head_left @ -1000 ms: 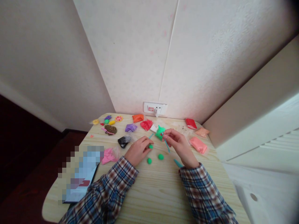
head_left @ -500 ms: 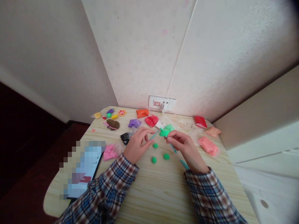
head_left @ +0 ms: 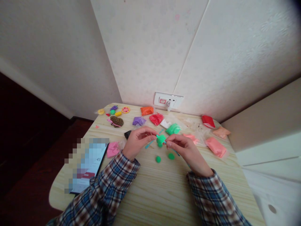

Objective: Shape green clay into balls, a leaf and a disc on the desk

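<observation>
My left hand pinches a thin blue modelling tool, whose end meets a bright green clay lump. From the other side, my right hand is closed on a second blue modelling tool, with the lump at its tip. Just below the hands, two dark green clay balls rest on the table; another is partly covered by the lump. Behind the fingers lies a packet of bright green clay.
The wooden table carries clay packets in orange, red, purple and pink. Small clay fruits and a brown coil sit at the back left. A tablet lies left; salmon packets lie right.
My hands have come together, and the left-hand tool now touches the green lump. The lump has moved down, over one ball. The whole view has shifted slightly.
</observation>
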`<state>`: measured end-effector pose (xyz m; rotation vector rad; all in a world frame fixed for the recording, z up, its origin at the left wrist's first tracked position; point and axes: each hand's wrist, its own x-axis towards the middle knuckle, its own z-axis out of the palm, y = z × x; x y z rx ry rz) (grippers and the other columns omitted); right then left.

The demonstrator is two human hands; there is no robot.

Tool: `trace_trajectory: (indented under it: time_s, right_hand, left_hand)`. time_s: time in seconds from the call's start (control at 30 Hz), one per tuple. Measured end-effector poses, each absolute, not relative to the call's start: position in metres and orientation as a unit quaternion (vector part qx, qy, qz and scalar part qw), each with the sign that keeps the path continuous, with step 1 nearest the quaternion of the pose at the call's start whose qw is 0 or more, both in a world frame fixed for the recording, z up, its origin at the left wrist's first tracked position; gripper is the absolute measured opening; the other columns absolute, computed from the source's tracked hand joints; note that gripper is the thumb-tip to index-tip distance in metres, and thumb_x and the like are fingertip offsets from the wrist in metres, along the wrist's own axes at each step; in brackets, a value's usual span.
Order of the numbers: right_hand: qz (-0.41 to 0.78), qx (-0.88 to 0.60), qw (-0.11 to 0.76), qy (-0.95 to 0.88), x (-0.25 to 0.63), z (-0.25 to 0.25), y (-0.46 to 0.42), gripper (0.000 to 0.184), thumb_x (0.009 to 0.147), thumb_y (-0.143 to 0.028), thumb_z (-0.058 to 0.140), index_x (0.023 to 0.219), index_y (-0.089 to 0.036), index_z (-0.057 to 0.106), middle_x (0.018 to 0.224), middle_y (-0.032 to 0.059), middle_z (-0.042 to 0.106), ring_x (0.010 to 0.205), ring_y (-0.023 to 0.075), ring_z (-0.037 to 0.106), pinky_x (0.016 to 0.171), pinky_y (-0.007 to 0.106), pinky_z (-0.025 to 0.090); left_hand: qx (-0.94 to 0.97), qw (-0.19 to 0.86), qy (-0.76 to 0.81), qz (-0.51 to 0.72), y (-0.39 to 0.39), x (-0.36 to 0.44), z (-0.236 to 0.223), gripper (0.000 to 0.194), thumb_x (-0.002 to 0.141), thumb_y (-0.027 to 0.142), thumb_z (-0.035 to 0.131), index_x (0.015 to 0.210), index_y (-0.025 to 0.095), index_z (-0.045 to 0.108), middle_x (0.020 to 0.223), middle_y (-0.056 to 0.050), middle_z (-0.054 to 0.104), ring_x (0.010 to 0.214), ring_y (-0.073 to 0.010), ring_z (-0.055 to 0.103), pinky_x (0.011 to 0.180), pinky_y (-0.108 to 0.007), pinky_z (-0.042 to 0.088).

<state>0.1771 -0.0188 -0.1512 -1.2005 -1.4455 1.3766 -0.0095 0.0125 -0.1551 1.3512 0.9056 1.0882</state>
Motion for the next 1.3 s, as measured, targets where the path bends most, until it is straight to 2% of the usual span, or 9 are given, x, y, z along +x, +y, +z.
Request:
trace_trajectory:
  time_s: [0.43,0.77,0.9,1.13,1.3]
  right_hand:
    - [0.543,-0.476,0.393,-0.57,0.1731,-0.1505,-0.0201,0.034,0.074,-0.052,0.063,0.071,-0.019,0.059,0.06,-0.0007,0.055,0.054,0.0107,0.045,0.048,0.024,0.033]
    - [0.547,-0.473,0.397,-0.565,0.172,-0.1503,-0.0206,0.034,0.075,-0.052,0.063,0.072,-0.019,0.061,0.061,-0.0006,0.055,0.056,0.0115,0.046,0.049,0.024,0.034]
    - [0.552,-0.468,0.391,-0.568,0.1713,-0.1495,-0.0207,0.034,0.075,-0.053,0.062,0.072,-0.019,0.061,0.06,-0.0012,0.054,0.055,0.0114,0.046,0.049,0.024,0.034]
    - [0.541,-0.472,0.401,-0.569,0.1722,-0.151,-0.021,0.032,0.075,-0.051,0.064,0.074,-0.019,0.062,0.062,-0.0004,0.055,0.055,0.0108,0.045,0.048,0.023,0.033]
    - [0.527,-0.474,0.415,-0.571,0.1735,-0.1546,-0.021,0.027,0.076,-0.046,0.065,0.074,-0.019,0.062,0.063,-0.001,0.055,0.055,0.0105,0.044,0.049,0.023,0.033]
  left_hand:
    - [0.574,0.539,0.369,0.494,0.0118,-0.0088,-0.1592,0.017,0.069,0.029,0.074,0.066,0.015,0.064,0.067,0.001,0.062,0.067,-0.0117,0.056,0.065,-0.024,0.045]
    - [0.56,0.56,0.363,0.49,0.0108,-0.0089,-0.1592,0.009,0.069,0.023,0.073,0.074,0.015,0.071,0.074,-0.001,0.067,0.072,-0.0128,0.06,0.068,-0.024,0.047]
    - [0.572,0.558,0.352,0.488,0.0106,-0.0092,-0.1577,0.007,0.07,0.022,0.072,0.072,0.016,0.07,0.072,-0.001,0.066,0.071,-0.0125,0.059,0.069,-0.025,0.046]
    - [0.547,0.581,0.371,0.475,0.0091,-0.0073,-0.1557,0.016,0.067,0.026,0.074,0.076,0.014,0.069,0.066,0.001,0.061,0.057,-0.0086,0.05,0.053,-0.02,0.038]
    - [0.537,0.575,0.38,0.487,0.0092,-0.0063,-0.1557,0.014,0.066,0.025,0.075,0.069,0.015,0.065,0.065,0.002,0.06,0.056,-0.0076,0.048,0.053,-0.02,0.039]
